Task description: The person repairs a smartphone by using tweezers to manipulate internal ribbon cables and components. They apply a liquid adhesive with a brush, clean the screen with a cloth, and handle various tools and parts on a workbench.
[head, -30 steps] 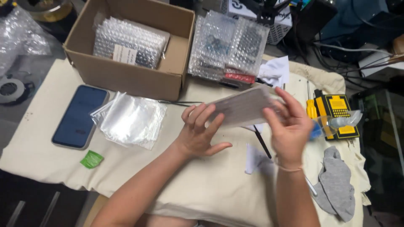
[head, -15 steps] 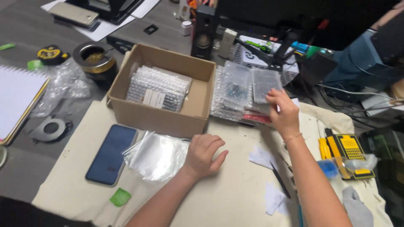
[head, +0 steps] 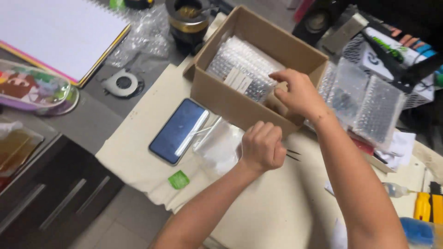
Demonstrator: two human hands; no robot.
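The right hand [head: 297, 94] sits just right of centre in the upper half of the frame, reaching over the near wall of an open cardboard box [head: 221, 99]. Its fingers curl down inside the box at the right edge of a bubble-wrap packet [head: 242, 69] that lies in there, tilted, with small pale labels on its upper face. The fingertips are touching or just beside that packet; whether they pinch it cannot be told, since the fingertips are hidden behind the knuckles.

The left hand [head: 262, 146] is at the centre of the frame, below the box and just in front of its near wall, closed into a loose fist on the cream cloth [head: 300, 203]. Whether anything is held inside the fist cannot be told. Its knuckles lie at the right edge of some clear plastic bags [head: 218, 145], which rest on the cloth between the fist and a dark phone [head: 177, 130] to the left. A small green tag [head: 178, 179] lies lower left of the bags. More bubble-wrap packets [head: 369, 103] are stacked to the right of the box.
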